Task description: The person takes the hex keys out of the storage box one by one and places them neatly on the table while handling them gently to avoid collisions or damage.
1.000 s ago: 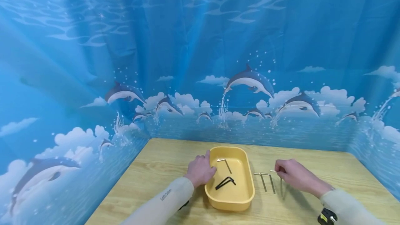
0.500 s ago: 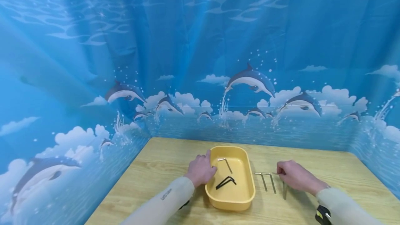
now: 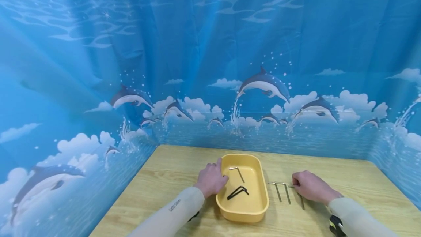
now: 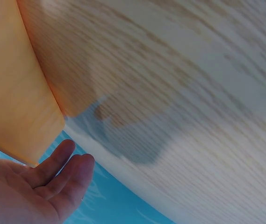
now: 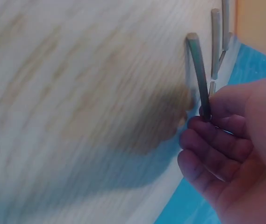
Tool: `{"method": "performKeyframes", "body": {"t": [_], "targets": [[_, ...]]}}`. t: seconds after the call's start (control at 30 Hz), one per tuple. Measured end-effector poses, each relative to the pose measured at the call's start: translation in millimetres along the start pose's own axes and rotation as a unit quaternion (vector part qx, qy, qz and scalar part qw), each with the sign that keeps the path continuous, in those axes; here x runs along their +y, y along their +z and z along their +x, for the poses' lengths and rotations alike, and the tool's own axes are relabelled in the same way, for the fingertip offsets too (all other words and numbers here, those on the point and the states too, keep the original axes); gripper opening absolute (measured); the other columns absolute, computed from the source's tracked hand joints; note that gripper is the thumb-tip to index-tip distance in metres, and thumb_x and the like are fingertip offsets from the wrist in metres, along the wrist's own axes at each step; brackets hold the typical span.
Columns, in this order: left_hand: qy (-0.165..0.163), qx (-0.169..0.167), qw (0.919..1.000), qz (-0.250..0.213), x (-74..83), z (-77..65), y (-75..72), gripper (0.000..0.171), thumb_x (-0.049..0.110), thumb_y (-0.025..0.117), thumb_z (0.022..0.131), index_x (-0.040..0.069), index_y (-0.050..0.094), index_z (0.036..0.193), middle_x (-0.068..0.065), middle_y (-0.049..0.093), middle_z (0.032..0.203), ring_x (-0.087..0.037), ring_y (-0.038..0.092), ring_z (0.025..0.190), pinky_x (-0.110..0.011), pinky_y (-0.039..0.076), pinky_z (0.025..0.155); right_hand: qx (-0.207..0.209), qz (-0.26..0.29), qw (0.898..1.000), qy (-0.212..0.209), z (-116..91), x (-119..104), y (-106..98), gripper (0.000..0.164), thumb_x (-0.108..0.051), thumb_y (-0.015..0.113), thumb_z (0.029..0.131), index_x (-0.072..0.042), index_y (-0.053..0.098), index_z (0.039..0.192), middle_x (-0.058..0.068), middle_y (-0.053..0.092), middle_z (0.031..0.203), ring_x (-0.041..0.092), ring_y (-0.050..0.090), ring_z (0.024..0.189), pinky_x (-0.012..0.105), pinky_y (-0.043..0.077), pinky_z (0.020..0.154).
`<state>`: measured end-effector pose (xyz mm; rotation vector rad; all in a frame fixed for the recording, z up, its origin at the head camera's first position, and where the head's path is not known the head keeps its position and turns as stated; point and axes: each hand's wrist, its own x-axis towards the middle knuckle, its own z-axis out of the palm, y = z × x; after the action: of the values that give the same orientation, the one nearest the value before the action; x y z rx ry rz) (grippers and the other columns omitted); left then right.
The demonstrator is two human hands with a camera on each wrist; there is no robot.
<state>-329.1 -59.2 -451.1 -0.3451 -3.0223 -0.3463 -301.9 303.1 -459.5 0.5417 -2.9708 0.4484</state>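
My left hand [image 3: 211,180] holds the left rim of a yellow plastic bin [image 3: 241,217], thumb over the inside and fingers outside. In the left wrist view, the fingers [image 4: 69,177] hang loosely beside the bin wall. Inside the bin lie a silver hex key [image 3: 241,175] and black hex keys [image 3: 237,192] close together. To the right of the bin, my right hand [image 3: 314,185] pinches another silver hex key [image 3: 302,202] near its bend. Its long arm [image 5: 198,70] slants close over the table in the right wrist view. Two silver hex keys [image 3: 287,194] lie side by side between hand and bin.
The wooden tabletop [image 3: 177,160] carries everything. A blue dolphin-print curtain [image 3: 197,65] stands behind the table and along its left and right sides.
My right hand has lowered slightly and shifted a little right. The hex key in it has swung from upright to slanting along the tabletop. The left hand and bin have stayed put.
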Motion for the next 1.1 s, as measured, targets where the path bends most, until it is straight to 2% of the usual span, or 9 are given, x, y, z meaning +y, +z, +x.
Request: {"method": "performKeyframes", "body": {"t": [0.37, 0.63, 0.77, 1.1], "targets": [[-0.002, -0.004, 1.0000, -0.004, 4.9, 0.3, -1.3, 0.074, 0.042, 0.053, 0.096, 0.006, 0.030, 0.157, -0.020, 0.061, 0.133, -0.035, 0.060, 0.119, -0.052, 0.054, 0.092, 0.022, -0.013, 1.000, 0.006, 1.3, 4.1, 5.6, 0.022, -0.003, 0.067, 0.083, -0.017, 0.056, 0.071, -0.007, 0.052, 0.068, 0.009, 0.045, 0.061, 0.027, 0.039, 0.057], [-0.002, -0.005, 0.9999, -0.013, 0.2, -1.5, 0.5, 0.075, 0.043, 0.051, 0.097, 0.006, 0.029, 0.158, -0.021, 0.058, 0.139, -0.037, 0.056, 0.126, -0.054, 0.051, 0.098, 0.024, -0.015, 1.000, 0.013, 4.9, -0.6, 9.5, 0.024, -0.002, 0.066, 0.082, -0.018, 0.055, 0.069, -0.007, 0.050, 0.067, 0.010, 0.044, 0.061, 0.026, 0.037, 0.056], [-0.003, -0.003, 0.9998, -0.019, -1.3, -3.4, 0.0, 0.074, 0.043, 0.051, 0.097, 0.005, 0.030, 0.157, -0.022, 0.059, 0.137, -0.037, 0.057, 0.125, -0.054, 0.051, 0.097, 0.017, -0.010, 1.000, 0.016, 7.7, -3.2, 10.7, 0.023, -0.002, 0.065, 0.084, -0.018, 0.055, 0.072, -0.006, 0.051, 0.068, 0.011, 0.044, 0.062, 0.027, 0.037, 0.056], [0.000, -0.001, 0.9999, -0.013, 0.1, -1.6, -0.8, 0.075, 0.042, 0.053, 0.096, 0.005, 0.030, 0.157, -0.021, 0.061, 0.133, -0.036, 0.058, 0.121, -0.053, 0.053, 0.093, 0.032, -0.017, 0.999, 0.016, 11.9, -2.9, 12.7, 0.021, -0.001, 0.066, 0.082, -0.017, 0.057, 0.073, -0.006, 0.052, 0.070, 0.011, 0.045, 0.064, 0.029, 0.039, 0.057]]}}
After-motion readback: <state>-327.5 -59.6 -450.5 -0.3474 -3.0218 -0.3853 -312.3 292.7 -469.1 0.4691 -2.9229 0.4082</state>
